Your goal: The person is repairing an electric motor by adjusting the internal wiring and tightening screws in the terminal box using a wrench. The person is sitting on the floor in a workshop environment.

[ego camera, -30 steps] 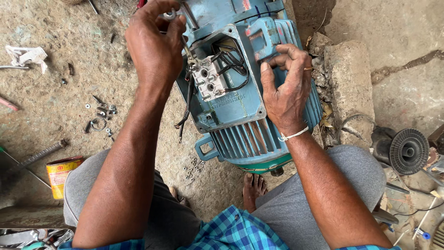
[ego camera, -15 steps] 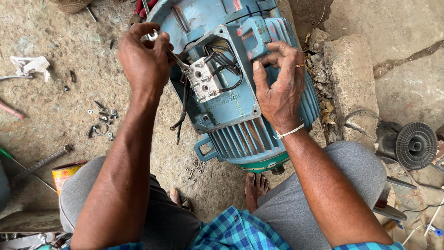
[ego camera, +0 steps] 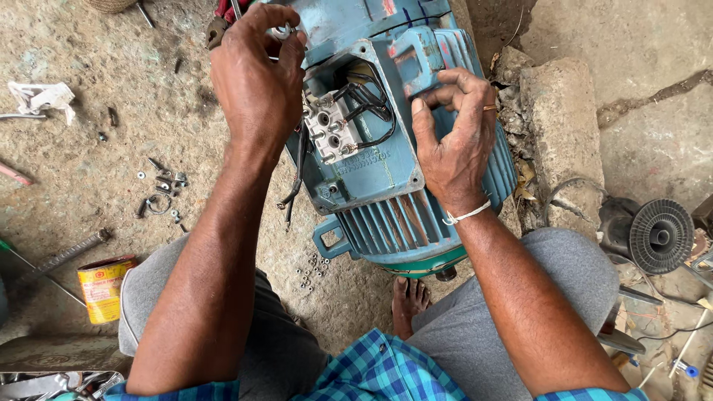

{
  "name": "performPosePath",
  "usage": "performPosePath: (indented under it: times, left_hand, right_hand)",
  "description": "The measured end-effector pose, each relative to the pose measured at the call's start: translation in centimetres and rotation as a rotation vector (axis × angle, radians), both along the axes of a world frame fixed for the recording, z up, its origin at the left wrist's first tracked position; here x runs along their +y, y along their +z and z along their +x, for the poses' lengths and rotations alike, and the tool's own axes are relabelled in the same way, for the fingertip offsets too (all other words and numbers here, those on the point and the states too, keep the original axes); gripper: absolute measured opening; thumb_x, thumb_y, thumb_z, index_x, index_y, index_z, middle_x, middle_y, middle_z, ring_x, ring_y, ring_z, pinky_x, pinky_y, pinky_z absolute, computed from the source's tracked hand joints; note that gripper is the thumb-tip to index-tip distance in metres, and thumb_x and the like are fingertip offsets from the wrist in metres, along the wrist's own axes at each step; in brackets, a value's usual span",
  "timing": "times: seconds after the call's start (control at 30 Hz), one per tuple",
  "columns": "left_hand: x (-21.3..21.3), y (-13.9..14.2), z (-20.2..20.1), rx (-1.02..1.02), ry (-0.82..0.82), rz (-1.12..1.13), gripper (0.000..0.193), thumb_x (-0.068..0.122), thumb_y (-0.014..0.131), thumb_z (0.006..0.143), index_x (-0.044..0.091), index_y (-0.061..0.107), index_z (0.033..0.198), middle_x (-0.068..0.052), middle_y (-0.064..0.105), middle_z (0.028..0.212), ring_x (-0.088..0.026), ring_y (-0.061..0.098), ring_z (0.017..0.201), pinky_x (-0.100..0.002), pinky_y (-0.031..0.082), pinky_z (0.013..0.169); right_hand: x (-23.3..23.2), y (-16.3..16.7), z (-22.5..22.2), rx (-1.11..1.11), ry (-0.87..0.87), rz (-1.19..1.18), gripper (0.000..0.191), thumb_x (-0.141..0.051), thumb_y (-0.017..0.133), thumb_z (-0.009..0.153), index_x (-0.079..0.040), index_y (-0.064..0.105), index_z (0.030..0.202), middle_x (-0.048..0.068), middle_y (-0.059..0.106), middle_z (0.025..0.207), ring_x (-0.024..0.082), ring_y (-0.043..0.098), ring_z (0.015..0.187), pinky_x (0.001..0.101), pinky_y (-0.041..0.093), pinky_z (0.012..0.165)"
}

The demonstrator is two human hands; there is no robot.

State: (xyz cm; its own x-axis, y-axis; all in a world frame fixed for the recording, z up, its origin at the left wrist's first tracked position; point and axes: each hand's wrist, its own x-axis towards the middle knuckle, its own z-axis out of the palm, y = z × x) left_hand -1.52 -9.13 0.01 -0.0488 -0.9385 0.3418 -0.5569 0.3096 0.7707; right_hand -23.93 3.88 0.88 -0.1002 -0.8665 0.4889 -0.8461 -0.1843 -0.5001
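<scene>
One washer (ego camera: 281, 31) (metal) between left fingers (ego camera: 273, 16)

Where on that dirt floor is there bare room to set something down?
One bare patch lies between the white rag and the left hand. Another is the concrete slab right of the blue motor. It is crowded around the loose bolts, the yellow can and the black fan.

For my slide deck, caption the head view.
Left hand and right hand on a blue electric motor's open terminal box.
</scene>
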Motion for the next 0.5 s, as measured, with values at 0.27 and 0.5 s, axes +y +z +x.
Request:
performPosePath:
  times: [0.27,0.5]
  left_hand:
    - [0.5,0.5,-0.7,-0.069,-0.075,-0.116,0.017,0.013,0.077,0.099,0.007,0.073,0.115,-0.013,0.08,0.091,-0.015,0.077,0.068,-0.031,0.06,0.053]
    - [1.4,1.8,-1.0,-0.119,-0.132,-0.094,0.019,0.015,0.077,0.099,0.008,0.073,0.116,-0.012,0.079,0.081,-0.014,0.071,0.058,-0.036,0.053,0.049]
  right_hand:
    - [0.0,-0.2,0.0,-0.063,0.009,0.011,0.037,-0.017,0.067,0.112,-0.004,0.045,0.138,0.004,0.064,0.102,0.015,0.064,0.1,0.0412,0.049,0.103]
    - [0.0,-0.2,0.0,-0.031,-0.001,0.017,0.037,-0.017,0.067,0.112,-0.004,0.045,0.138,0.006,0.065,0.104,0.017,0.064,0.102,0.0401,0.048,0.101]
